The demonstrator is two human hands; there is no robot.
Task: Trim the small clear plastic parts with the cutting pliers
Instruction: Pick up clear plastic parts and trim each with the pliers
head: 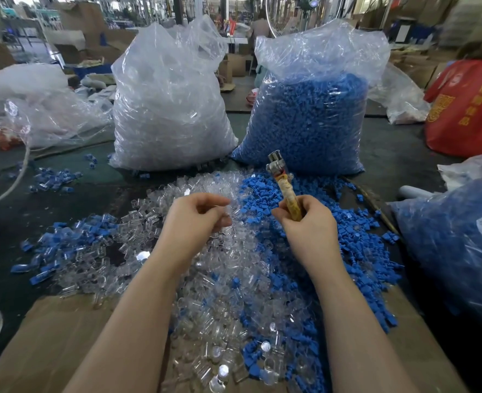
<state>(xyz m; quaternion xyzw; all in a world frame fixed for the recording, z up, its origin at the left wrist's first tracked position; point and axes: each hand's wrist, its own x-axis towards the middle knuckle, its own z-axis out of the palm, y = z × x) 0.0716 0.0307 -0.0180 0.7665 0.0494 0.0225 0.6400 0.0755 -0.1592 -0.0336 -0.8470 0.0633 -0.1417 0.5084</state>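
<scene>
Head view showed the left hand (197, 219) pinching a clear part (228, 208), the right hand (308, 222) gripping upright pliers (281, 182) just beside it.

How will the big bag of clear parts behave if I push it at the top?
The bag of clear parts would probably dent rather than slide: its thin film looks loose and crinkled. It seems heavy, being packed full, and sits wide on the table, so tipping looks unlikely. Its open top may spill pieces.
</scene>
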